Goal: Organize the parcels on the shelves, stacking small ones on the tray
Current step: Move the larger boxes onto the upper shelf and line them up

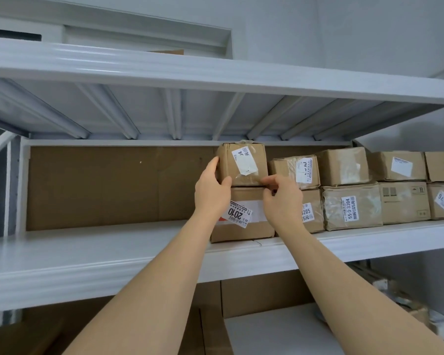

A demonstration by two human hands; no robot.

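My left hand (pixel 212 187) grips the small J4 parcel (pixel 242 163), fingers up its left face and thumb on the front lower corner. My right hand (pixel 282 198) pinches at its lower right corner, fingers curled where it meets the 2010 box (pixel 241 213) beneath. The parcel sits on top of that box, on the middle shelf (pixel 113 254), at the left end of a two-high row of parcels. To seat it well, I judge I should square its edges with the box below and press it snug against the taped neighbour (pixel 294 171).
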